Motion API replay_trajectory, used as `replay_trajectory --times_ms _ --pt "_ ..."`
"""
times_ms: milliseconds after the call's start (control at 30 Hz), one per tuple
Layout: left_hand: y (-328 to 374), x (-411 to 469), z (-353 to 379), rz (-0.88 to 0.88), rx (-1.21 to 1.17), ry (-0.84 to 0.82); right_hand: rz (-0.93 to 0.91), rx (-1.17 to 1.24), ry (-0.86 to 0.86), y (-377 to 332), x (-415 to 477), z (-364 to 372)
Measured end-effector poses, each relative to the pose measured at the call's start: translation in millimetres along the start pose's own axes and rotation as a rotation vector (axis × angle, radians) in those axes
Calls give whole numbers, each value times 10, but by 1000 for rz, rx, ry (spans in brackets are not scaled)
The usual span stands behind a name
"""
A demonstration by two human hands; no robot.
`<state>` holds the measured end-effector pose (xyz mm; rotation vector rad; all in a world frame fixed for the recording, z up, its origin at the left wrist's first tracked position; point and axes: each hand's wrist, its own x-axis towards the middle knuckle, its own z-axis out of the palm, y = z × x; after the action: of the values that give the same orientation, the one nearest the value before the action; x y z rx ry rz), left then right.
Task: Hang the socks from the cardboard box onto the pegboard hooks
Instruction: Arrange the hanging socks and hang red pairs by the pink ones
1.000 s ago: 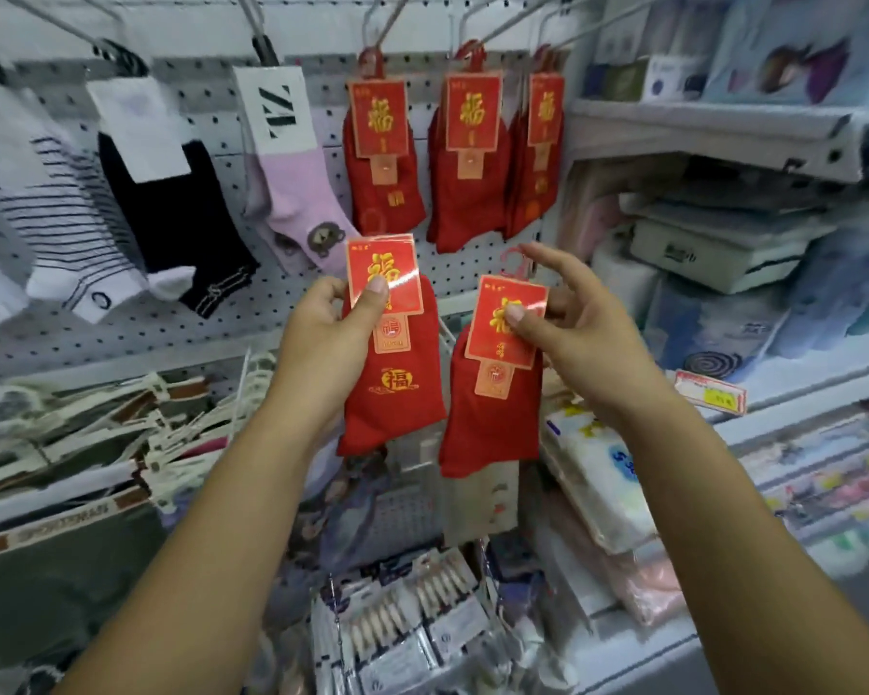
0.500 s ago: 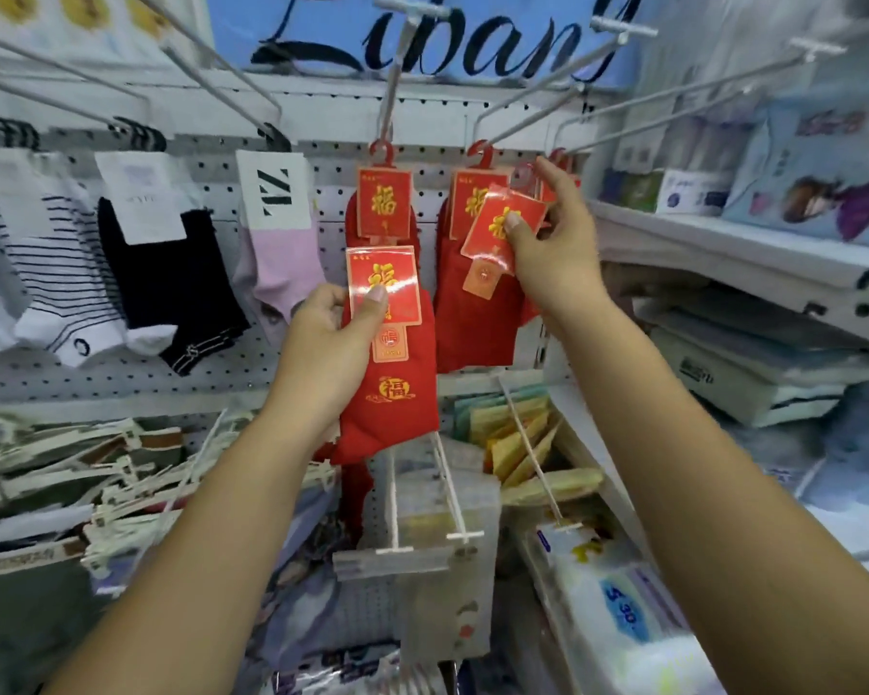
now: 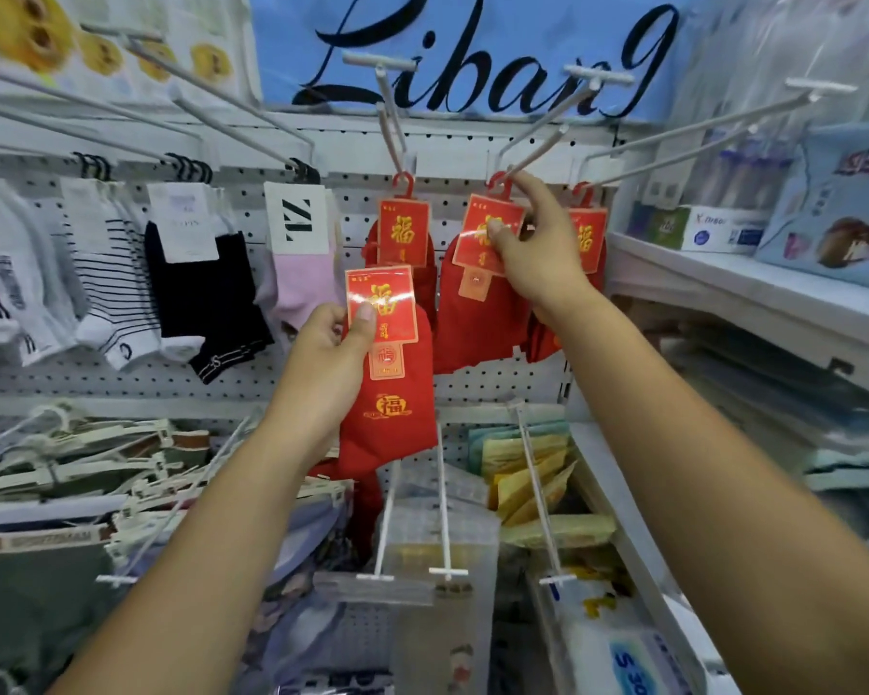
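My left hand point(image 3: 329, 361) grips a red sock pair point(image 3: 390, 393) by its red-and-gold card, held in front of the pegboard point(image 3: 462, 383) at mid height. My right hand point(image 3: 538, 248) pinches the card of a second red sock pair point(image 3: 477, 318) and holds its red hanger at the middle metal hook point(image 3: 548, 132). More red socks hang on the hook to the left point(image 3: 402, 228) and on the hook to the right point(image 3: 590, 238), partly hidden by my right hand. The cardboard box is out of view.
White, striped, black and pink socks point(image 3: 292, 253) hang along the pegboard's left side. Long hooks point(image 3: 442, 504) with plastic tips jut out below the hands over packets. A white shelf point(image 3: 753, 288) with boxed goods runs along the right. Hangers point(image 3: 71, 459) pile at lower left.
My right hand rose with its red sock pair from waist height up to the middle hook. My left hand kept its sock pair nearly still. The view tilted upward.
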<state>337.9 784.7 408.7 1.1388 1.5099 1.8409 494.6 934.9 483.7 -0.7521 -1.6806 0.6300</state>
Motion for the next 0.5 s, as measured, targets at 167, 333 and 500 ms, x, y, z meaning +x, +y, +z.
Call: replay_trajectory --times_ms 167,333,500 --pt "-7 -12 -14 -31 18 -13 -6 -62 37 55 -56 -79" --pt "-143 -22 -4 -103 31 -36 29 -133 223 129 -444 -82" --pt "-306 -44 116 -189 -47 -64 148 -35 2 129 -991 -31"
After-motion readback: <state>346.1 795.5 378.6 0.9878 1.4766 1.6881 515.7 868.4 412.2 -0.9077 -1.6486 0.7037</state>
